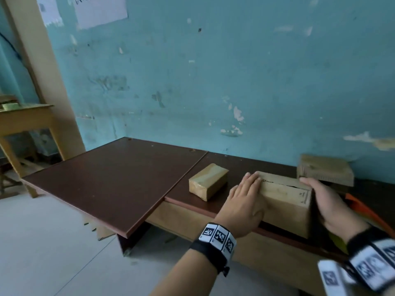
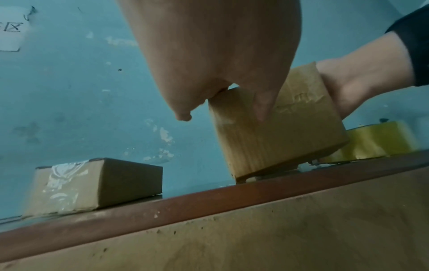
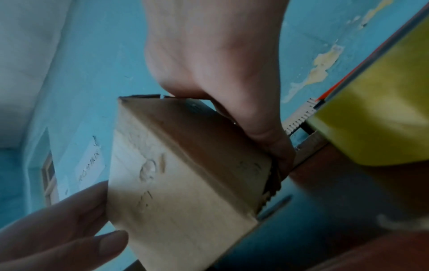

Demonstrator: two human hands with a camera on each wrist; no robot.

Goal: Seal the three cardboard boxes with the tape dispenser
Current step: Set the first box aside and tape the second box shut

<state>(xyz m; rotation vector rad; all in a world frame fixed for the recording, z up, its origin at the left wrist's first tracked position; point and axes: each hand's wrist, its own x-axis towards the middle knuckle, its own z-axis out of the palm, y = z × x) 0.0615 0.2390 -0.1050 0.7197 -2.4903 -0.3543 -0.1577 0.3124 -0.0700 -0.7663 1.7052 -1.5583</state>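
Observation:
A plain cardboard box (image 1: 286, 201) stands near the table's front edge, tilted with one bottom edge raised (image 2: 274, 139). My left hand (image 1: 245, 197) grips its left end, thumb on the front face (image 2: 262, 106). My right hand (image 1: 324, 199) grips its right end, fingers curled over the top corner (image 3: 232, 102). Its top flaps show a dark seam. A taped box (image 1: 208, 183) lies to the left. A third box (image 1: 324, 169) sits at the back right by the wall. The orange tape dispenser (image 1: 361, 207) with its yellow roll (image 3: 376, 119) lies right of the held box.
The dark brown table (image 1: 119, 180) stretches left, with a raised board over its left half. A blue wall (image 1: 213, 82) runs along the back edge. A wooden desk (image 1: 23, 120) stands at far left on the pale floor.

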